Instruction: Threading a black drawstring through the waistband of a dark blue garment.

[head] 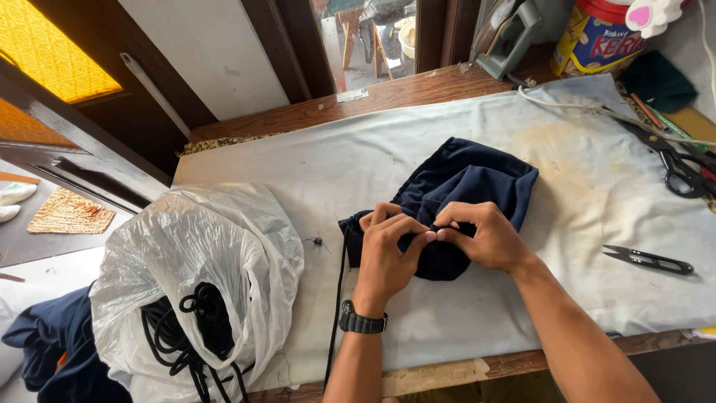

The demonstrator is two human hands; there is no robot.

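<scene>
I see both hands meeting over a dark navy garment [466, 186] that lies bunched near the middle of the bench [313, 119], on a pale, stained cloth cover [597, 194]. My left hand [386, 250], with a black wristwatch [362, 322] on its wrist, pinches a fold of the fabric between thumb and fingers. My right hand [485, 237] is clenched on the same fold, its fingertips touching those of the left. A black cord [337, 298] runs from the garment's near left edge down toward the front of the bench. To the left, a translucent plastic bag [201, 246] sits open with a tangle of black cords [183, 328] inside, and more navy fabric [52, 343] lies beside it, off the bench edge. To the right of my hands, small thread snips [647, 259] rest on the cover, well apart from the garment. Large black scissors [675, 160] lie near the far right edge, and a yellow tin [593, 41] stands at the back.
</scene>
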